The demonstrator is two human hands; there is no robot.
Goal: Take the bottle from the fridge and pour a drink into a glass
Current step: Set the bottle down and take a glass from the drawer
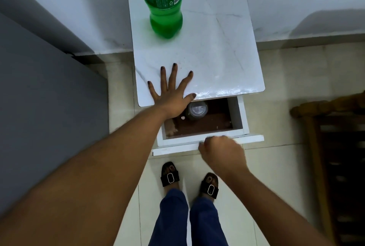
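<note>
Fingers [167,79] of our left hand [169,97] lay spread flat on the glossy white marble-patterned cabinet top's [217,48] front edge; our right hand [221,151] curled tight on the white drawer front [250,139], clear glass [197,110] inside.

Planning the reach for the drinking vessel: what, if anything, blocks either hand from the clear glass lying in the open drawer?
The left hand, flat on the white marble-patterned tabletop, partly overhangs the clear glass. The right hand grips the white drawer front; nothing visible lies between it and the glass.

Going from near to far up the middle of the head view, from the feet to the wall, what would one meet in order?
Sandals → right hand gripping the drawer front → glass lying in the open drawer → left hand flat on the white cabinet top → green bottle standing at the back.
</note>
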